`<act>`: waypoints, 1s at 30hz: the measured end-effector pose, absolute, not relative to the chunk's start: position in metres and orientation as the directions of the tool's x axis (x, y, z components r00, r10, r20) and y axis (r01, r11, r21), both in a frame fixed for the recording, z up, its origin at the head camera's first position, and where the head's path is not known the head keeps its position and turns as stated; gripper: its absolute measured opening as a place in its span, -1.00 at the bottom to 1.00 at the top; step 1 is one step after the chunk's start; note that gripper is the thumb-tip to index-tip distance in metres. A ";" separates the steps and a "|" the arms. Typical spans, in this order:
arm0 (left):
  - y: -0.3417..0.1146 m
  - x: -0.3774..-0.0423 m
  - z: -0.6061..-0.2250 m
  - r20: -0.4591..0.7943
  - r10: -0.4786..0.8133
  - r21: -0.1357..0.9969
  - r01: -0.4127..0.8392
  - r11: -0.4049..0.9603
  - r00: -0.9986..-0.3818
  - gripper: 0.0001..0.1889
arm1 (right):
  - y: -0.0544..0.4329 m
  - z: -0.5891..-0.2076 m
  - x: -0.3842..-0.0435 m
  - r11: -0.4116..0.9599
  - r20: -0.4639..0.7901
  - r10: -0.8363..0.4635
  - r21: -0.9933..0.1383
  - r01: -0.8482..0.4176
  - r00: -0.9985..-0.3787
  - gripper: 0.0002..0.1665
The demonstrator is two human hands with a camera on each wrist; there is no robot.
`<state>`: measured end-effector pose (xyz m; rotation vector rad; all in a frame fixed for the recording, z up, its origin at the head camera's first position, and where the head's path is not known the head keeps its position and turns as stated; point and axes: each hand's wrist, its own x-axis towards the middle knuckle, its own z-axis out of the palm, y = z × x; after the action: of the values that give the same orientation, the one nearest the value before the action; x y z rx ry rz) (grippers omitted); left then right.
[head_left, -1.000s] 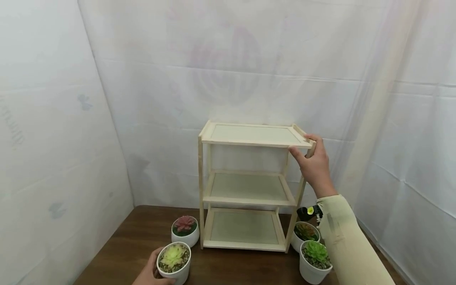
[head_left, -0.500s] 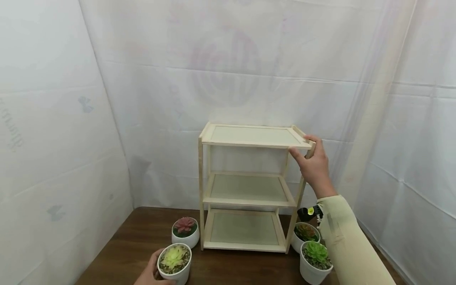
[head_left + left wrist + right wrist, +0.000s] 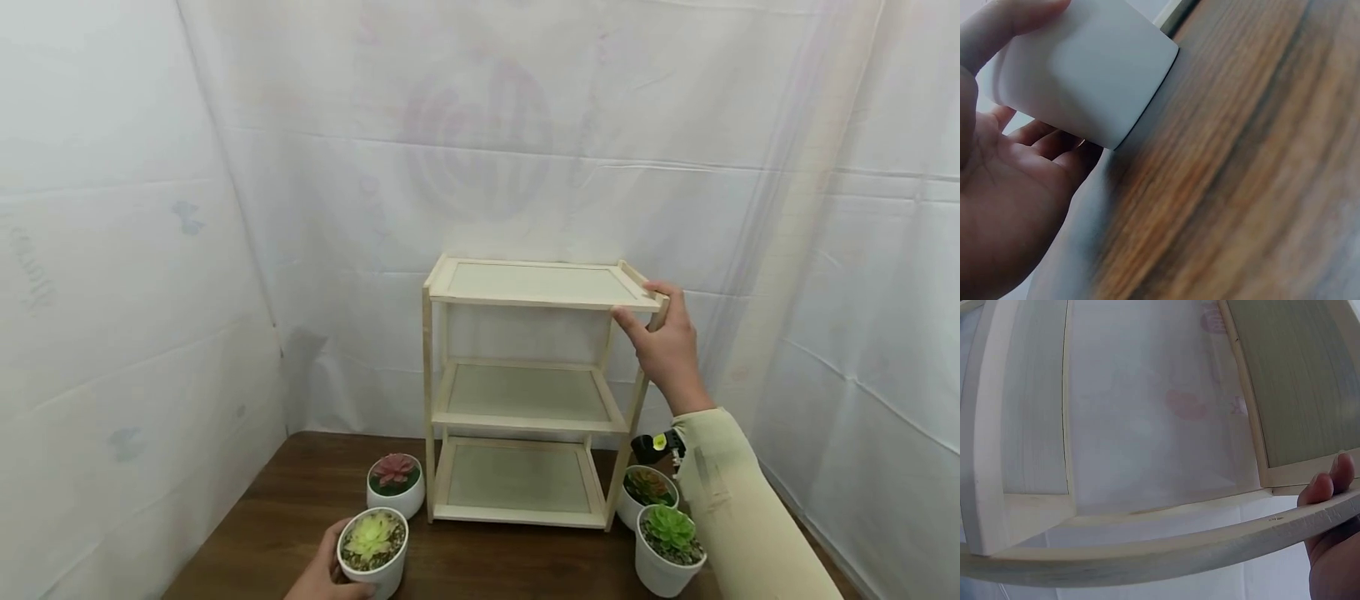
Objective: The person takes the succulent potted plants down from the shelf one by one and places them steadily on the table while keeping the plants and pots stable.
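My left hand (image 3: 330,571) grips a white pot (image 3: 1094,69) holding a pale yellow-green succulent (image 3: 371,537). Its thumb lies along the near side and its fingers reach round the far side, with the pot's base close over the wooden table in the left wrist view. A pale wooden three-tier shelf (image 3: 528,423) stands upright at the middle. Its top right front corner is held by my right hand (image 3: 667,346), thumb at the front edge and fingers over the side. In the right wrist view, fingertips (image 3: 1341,472) curl over a side rail of the shelf.
A pot with a red succulent (image 3: 395,483) stands left of the shelf. At its right are a pot with an orange-green succulent (image 3: 648,492) and one with a bright green succulent (image 3: 670,550). White cloth walls (image 3: 487,125) enclose the brown table (image 3: 277,508).
The head view has shifted slightly, moving everything a little to the right in it. Both hands keep their hold in the same places.
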<state>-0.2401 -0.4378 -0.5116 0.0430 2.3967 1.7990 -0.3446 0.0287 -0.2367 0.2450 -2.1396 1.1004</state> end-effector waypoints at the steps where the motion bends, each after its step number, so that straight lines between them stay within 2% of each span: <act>1: -0.438 -0.241 -0.512 -0.099 0.119 0.957 -0.062 0.284 -0.988 0.01 | 0.029 -0.237 -0.345 0.622 0.665 0.145 -0.638 -0.455 -0.733 -0.13; 11: -0.436 -0.244 -0.511 -0.122 0.144 0.947 -0.072 0.313 -0.982 0.05 | 0.035 -0.238 -0.341 0.626 0.644 0.131 -0.643 -0.440 -0.754 -0.11; 19: -0.440 -0.241 -0.492 -0.096 0.232 0.944 -0.015 0.330 -0.968 0.09 | 0.039 -0.234 -0.337 0.635 0.633 0.084 -0.630 -0.448 -0.770 -0.11; 22: -0.438 -0.240 -0.479 -0.034 0.224 0.933 0.050 0.357 -0.974 0.04 | 0.043 -0.231 -0.335 0.657 0.630 0.060 -0.609 -0.444 -0.774 -0.12; 30: -0.437 -0.245 -0.438 0.173 0.073 0.843 0.186 0.504 -0.982 -0.19 | 0.057 -0.230 -0.331 0.696 0.632 -0.040 -0.538 -0.476 -0.774 -0.20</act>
<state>-0.2455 -0.4374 -0.4381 0.2448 2.8224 1.6060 -0.3314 0.0574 -0.2301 0.3927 -2.3069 0.9561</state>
